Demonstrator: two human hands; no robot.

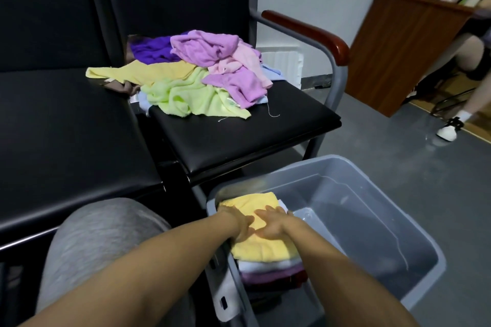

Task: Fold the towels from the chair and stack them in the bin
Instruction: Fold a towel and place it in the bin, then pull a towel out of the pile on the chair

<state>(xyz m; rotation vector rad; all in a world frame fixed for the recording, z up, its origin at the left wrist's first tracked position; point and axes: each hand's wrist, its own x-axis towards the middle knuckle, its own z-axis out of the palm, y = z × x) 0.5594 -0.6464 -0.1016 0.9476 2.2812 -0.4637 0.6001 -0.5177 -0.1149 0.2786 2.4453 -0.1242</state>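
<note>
A folded yellow towel (261,247) tops a stack of folded towels (271,271) in the left part of the grey plastic bin (372,207). My left hand (243,225) and my right hand (272,224) lie side by side on the yellow towel, fingers spread flat, pressing it down. On the black chair seat (239,130) behind the bin lies a loose pile of unfolded towels (202,74): purple, lilac, pink, yellow, light green and pale blue.
A second black chair (66,119) stands to the left, my grey-clad knee (101,241) in front of it. The right half of the bin holds nothing. A brown wooden desk (403,48) and another person's leg (467,103) are at the far right on the grey floor.
</note>
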